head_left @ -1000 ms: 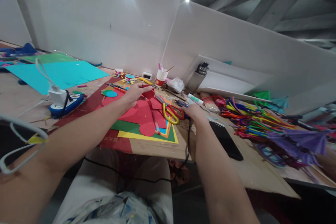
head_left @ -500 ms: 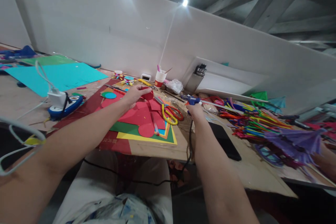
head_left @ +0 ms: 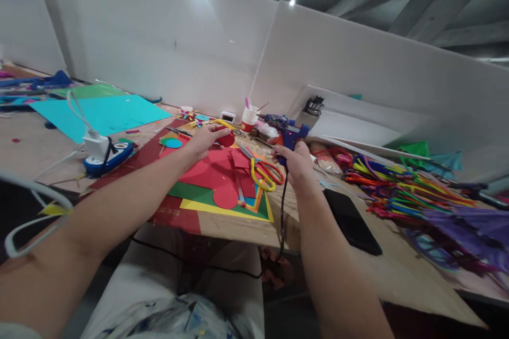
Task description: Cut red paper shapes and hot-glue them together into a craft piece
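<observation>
Since the red paper disc (head_left: 227, 139) looks light and bendy, edge holds make sense imo: left hand (head_left: 203, 142) pinches it, right hand (head_left: 297, 163) wraps snugly round the stiff-looking glue gun (head_left: 291, 136).

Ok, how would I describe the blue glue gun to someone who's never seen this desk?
From the white partition behind the cluttered table, come down to the person's right hand. The glue gun is held there, up off the table. Its dark blue body and dangling black cord set it apart from the red-and-white paper cup nearby.
</observation>
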{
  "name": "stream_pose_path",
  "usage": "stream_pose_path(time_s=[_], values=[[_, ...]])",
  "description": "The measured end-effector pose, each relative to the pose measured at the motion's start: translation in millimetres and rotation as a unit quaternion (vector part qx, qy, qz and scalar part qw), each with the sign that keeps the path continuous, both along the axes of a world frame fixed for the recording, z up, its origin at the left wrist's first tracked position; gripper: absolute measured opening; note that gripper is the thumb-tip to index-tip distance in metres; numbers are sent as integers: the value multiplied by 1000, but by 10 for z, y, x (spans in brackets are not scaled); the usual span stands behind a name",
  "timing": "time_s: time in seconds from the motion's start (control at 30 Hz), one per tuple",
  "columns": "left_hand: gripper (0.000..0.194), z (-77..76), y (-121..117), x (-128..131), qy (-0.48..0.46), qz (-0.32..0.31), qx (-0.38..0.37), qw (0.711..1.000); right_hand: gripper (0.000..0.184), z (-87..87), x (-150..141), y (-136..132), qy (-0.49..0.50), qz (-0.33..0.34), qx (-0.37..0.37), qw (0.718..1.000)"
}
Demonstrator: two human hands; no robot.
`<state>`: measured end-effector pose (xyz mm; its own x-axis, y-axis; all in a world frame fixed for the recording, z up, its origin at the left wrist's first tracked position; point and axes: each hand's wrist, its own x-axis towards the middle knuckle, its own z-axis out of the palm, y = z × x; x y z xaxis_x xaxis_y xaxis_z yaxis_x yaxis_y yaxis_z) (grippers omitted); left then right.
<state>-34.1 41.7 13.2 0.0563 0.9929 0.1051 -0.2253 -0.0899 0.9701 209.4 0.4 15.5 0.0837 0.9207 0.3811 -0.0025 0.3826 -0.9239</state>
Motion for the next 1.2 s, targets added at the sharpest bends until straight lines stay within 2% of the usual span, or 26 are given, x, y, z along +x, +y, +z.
stream_pose_path(time_s=[0.07,0.17,0.37,0.63,0.83,1.2], values=[[31,-2,12,-12,0,-2,1,1000,27,8,-46,-65,-58,28,-5,998],[33,-9,28,-18,-5,-2,4,1000,28,19,-116,-137,-126,27,-24,991],[31,-4,21,-2,-12,-4,6,1000,41,-12,-217,-142,-146,10,-7,989],[30,24,-9,2,-24,-20,-4,1000,35,0,-250,-121,-212,-21,31,976],[28,7,-6,14,-17,-27,2,999,20,44,-257,-172,-254,-21,40,966],[16,-30,-32,65,11,-31,47,998,26,23,-259,-138,-250,-28,68,965]])
